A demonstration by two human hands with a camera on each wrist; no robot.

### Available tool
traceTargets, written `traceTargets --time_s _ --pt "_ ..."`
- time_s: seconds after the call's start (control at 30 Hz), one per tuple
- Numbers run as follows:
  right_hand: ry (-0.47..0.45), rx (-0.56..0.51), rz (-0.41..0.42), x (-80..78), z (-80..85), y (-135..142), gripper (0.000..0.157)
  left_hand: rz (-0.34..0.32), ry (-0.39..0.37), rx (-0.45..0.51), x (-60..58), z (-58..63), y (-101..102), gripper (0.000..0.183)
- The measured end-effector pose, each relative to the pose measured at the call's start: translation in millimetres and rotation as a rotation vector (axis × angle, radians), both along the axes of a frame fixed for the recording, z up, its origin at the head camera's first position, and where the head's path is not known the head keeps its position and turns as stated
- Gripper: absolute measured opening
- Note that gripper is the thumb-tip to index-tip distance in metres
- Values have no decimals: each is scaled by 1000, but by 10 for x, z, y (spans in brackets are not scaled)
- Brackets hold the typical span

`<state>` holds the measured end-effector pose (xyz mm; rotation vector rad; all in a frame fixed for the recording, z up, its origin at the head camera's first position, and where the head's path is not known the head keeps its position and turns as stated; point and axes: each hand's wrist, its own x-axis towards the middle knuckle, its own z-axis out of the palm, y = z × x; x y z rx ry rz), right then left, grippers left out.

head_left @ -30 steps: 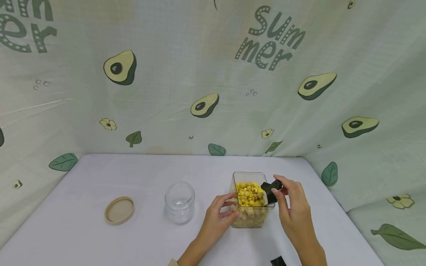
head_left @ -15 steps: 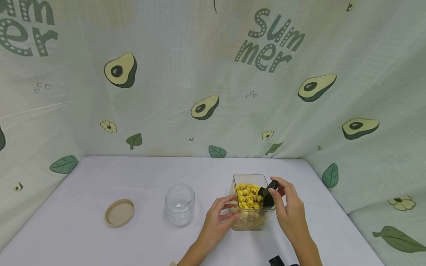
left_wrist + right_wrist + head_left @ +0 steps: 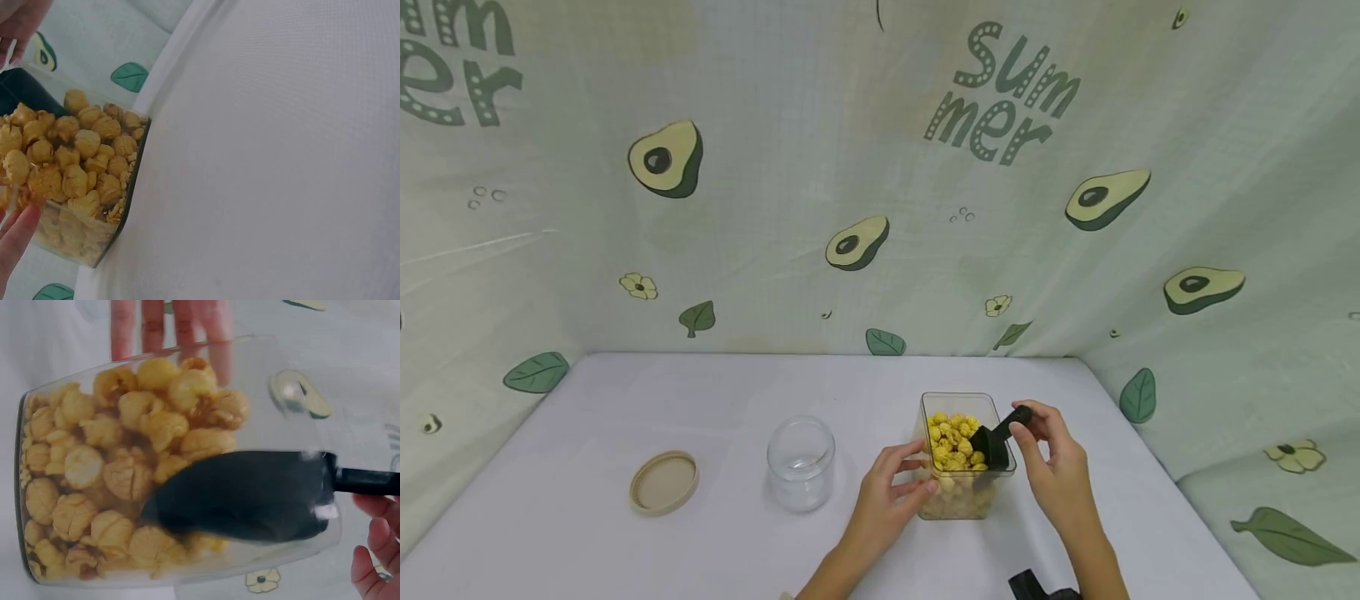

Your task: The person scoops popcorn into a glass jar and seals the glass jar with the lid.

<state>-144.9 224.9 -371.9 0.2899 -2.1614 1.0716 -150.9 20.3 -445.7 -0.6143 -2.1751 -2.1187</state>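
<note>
A clear square-topped container, partly filled with yellow popcorn, stands upright at the right of the table. My left hand holds its left side, fingers along the wall and thumb near the front corner. My right hand pinches the handle of a black scoop at the container's right rim. The scoop's head is inside the container; in the right wrist view the black scoop lies tilted with its tip among the popcorn.
Left of the container stands a clear round jar with an open top. Farther left lies a beige round lid on the white table. A black object shows near the right forearm. A patterned cloth hangs behind the table.
The scoop has moved left and down into the popcorn, its handle now leaning toward my right hand. My left hand stays at the container. The head view has shifted slightly.
</note>
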Motion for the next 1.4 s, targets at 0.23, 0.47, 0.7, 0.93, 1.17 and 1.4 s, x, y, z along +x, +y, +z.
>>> traceTargets --time_s 0.23,0.47,0.7,0.93,1.17,1.4 --pt "-10 27 -16 -1 -19 34 30 4 6 -5 -1 -5 4 48" --pt "-39 125 -38 55 22 101 42 -1 -5 -7 18 -11 22 47" --pt "-15 151 -49 82 38 101 37 2 -7 -12 38 -5 19 47" --pt "45 122 -31 54 23 67 33 3 -19 -11 40 13 22 48" --pt "28 31 -50 11 -2 93 33 -4 -11 3 27 28 11 47" --pt "-63 -20 0 -68 -163 151 29 4 -7 7 18 20 11 47"
